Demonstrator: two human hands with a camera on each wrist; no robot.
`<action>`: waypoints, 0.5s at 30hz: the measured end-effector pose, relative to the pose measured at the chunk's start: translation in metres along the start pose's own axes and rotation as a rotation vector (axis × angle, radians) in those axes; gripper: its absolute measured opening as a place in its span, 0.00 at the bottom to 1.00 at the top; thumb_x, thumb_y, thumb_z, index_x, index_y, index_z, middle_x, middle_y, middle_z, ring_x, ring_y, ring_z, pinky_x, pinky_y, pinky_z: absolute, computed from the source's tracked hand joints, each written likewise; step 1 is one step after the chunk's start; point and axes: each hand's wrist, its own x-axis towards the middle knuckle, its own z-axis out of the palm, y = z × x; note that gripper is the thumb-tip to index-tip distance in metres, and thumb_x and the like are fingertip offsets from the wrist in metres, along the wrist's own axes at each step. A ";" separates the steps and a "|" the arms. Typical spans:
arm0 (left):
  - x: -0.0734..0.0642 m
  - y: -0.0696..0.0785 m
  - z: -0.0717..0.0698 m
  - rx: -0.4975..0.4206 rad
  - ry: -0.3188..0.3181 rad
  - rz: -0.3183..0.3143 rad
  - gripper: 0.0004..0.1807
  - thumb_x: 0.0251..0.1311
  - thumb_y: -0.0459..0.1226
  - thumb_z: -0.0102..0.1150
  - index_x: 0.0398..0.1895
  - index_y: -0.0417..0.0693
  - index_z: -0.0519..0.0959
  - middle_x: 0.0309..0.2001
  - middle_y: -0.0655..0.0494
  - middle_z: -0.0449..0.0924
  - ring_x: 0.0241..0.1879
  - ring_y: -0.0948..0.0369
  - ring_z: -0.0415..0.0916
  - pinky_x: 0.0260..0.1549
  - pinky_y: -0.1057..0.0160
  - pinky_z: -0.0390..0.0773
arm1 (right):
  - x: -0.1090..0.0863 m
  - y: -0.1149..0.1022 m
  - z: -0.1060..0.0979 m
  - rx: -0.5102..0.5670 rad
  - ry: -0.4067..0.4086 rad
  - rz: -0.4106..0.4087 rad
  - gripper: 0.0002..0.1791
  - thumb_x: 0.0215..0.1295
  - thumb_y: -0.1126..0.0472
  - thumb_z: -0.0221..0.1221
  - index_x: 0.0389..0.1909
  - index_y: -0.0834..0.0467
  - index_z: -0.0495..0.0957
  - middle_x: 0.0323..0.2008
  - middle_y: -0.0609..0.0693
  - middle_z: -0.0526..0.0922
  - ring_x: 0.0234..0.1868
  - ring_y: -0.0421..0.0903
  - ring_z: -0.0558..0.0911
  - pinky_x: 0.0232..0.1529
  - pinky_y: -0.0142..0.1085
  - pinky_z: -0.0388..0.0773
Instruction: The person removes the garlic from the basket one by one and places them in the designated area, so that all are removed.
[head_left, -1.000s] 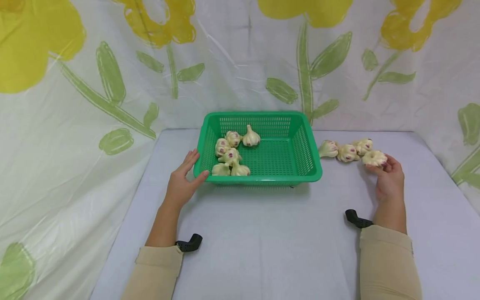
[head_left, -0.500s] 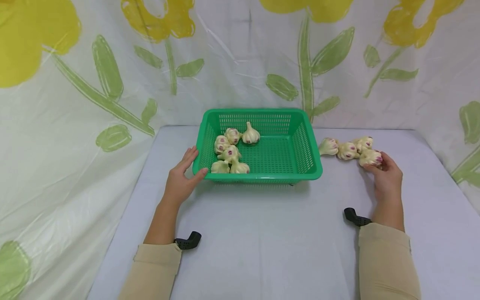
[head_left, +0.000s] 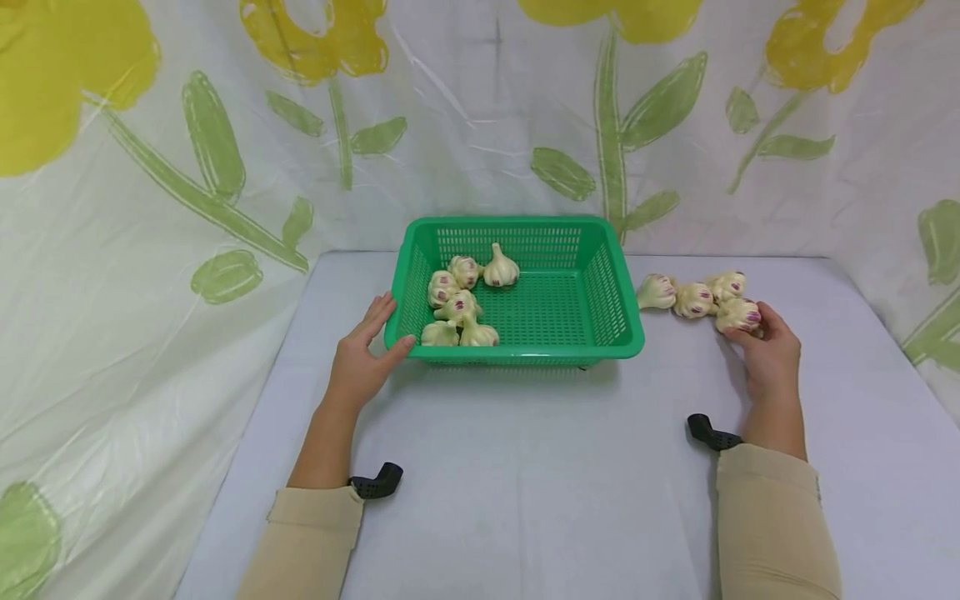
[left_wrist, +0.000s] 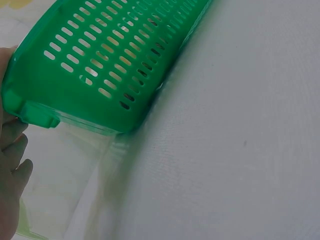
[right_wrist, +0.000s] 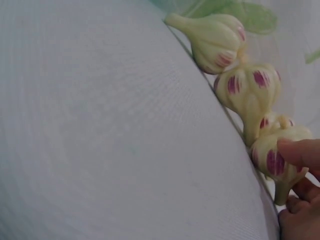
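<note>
Pinching the end bulb [head_left: 738, 316], a cream garlic w/ purple streaks, btwn thumb & curled fingers of R hand [head_left: 773, 357], at R end of a short row on bench [head_left: 555, 467]. Can't tell if raised or resting on bench. Per R wrist view, pressing thumb on side of bulb, w/ stalk pointing down the pic, near fingers. Overlapping, as seen there & from head, w/ rear bulb [head_left: 726, 284] just behind; can't tell if touching. Farther L in same row, see middle bulb [head_left: 693, 301], then near bulb [head_left: 657, 292], just beside R wall of basket.

Touching green plastic basket [head_left: 517, 353] w/ L hand [head_left: 358, 364] at front L corner: spread & relaxed, not clenched, w/ fingers fairly straight along L side & thumb out over front rim. In L wrist view, partly cut off at pic edge.

Inside basket, count six bulbs [head_left: 460, 308], all twd. L & mid, incl. stalk-up bulb [head_left: 501, 269] nr. back wall & two by front rim, partly hidden by it. To R, see bare slotted base.

Wearing beige sleeves [head_left: 774, 517] & black wrist mounts [head_left: 377, 482]. Behind bench, see white sheet [head_left: 480, 158] w/ big yellow flowers [head_left: 611, 18] & green leaves [head_left: 664, 92].
</note>
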 end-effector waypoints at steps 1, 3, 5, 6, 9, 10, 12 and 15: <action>0.000 0.000 0.000 0.000 -0.001 -0.001 0.37 0.62 0.50 0.64 0.73 0.51 0.66 0.74 0.64 0.59 0.76 0.65 0.49 0.72 0.48 0.59 | 0.000 0.000 0.000 -0.002 0.000 0.002 0.48 0.59 0.65 0.68 0.76 0.38 0.54 0.77 0.32 0.49 0.77 0.32 0.46 0.73 0.30 0.49; 0.000 0.000 0.000 0.000 -0.001 -0.003 0.37 0.62 0.51 0.64 0.73 0.52 0.66 0.74 0.65 0.59 0.76 0.65 0.49 0.72 0.48 0.59 | 0.000 0.000 0.000 -0.004 -0.002 0.007 0.49 0.59 0.64 0.68 0.76 0.38 0.54 0.77 0.31 0.49 0.77 0.33 0.45 0.74 0.31 0.48; 0.000 0.000 0.000 0.000 0.000 -0.003 0.37 0.62 0.51 0.63 0.73 0.52 0.66 0.74 0.65 0.59 0.76 0.64 0.49 0.72 0.48 0.59 | 0.000 -0.001 0.000 -0.006 -0.002 0.011 0.49 0.59 0.64 0.68 0.76 0.37 0.54 0.77 0.32 0.49 0.77 0.33 0.44 0.74 0.31 0.48; 0.000 0.000 0.000 0.002 -0.001 -0.003 0.37 0.62 0.51 0.63 0.73 0.52 0.66 0.74 0.65 0.59 0.76 0.64 0.49 0.72 0.48 0.59 | 0.000 -0.001 0.001 -0.015 -0.003 0.010 0.49 0.59 0.64 0.68 0.76 0.37 0.54 0.77 0.32 0.48 0.77 0.33 0.44 0.74 0.31 0.48; 0.000 0.001 -0.001 0.008 -0.003 -0.005 0.37 0.62 0.51 0.63 0.73 0.53 0.66 0.75 0.65 0.59 0.76 0.64 0.49 0.72 0.47 0.59 | 0.000 -0.001 0.001 -0.023 -0.002 0.012 0.49 0.59 0.63 0.68 0.76 0.37 0.54 0.77 0.32 0.48 0.78 0.34 0.44 0.74 0.31 0.47; 0.000 0.001 -0.001 0.010 -0.003 -0.006 0.37 0.62 0.51 0.63 0.73 0.53 0.66 0.75 0.65 0.59 0.76 0.64 0.49 0.72 0.47 0.59 | 0.000 0.000 0.001 -0.033 -0.002 0.007 0.49 0.59 0.63 0.68 0.76 0.38 0.53 0.77 0.32 0.48 0.78 0.34 0.44 0.74 0.31 0.48; 0.000 0.001 -0.001 0.009 -0.005 -0.008 0.37 0.62 0.51 0.63 0.73 0.53 0.65 0.75 0.65 0.59 0.77 0.64 0.49 0.72 0.47 0.58 | 0.001 0.001 0.001 -0.038 0.000 0.001 0.49 0.59 0.63 0.68 0.76 0.38 0.53 0.77 0.33 0.48 0.78 0.34 0.44 0.74 0.31 0.47; 0.000 0.001 -0.001 0.007 -0.005 -0.004 0.37 0.62 0.51 0.63 0.73 0.52 0.66 0.74 0.64 0.59 0.76 0.64 0.49 0.72 0.48 0.58 | 0.001 0.001 0.001 -0.048 0.006 -0.002 0.49 0.59 0.64 0.68 0.77 0.38 0.53 0.77 0.33 0.48 0.78 0.34 0.44 0.74 0.31 0.48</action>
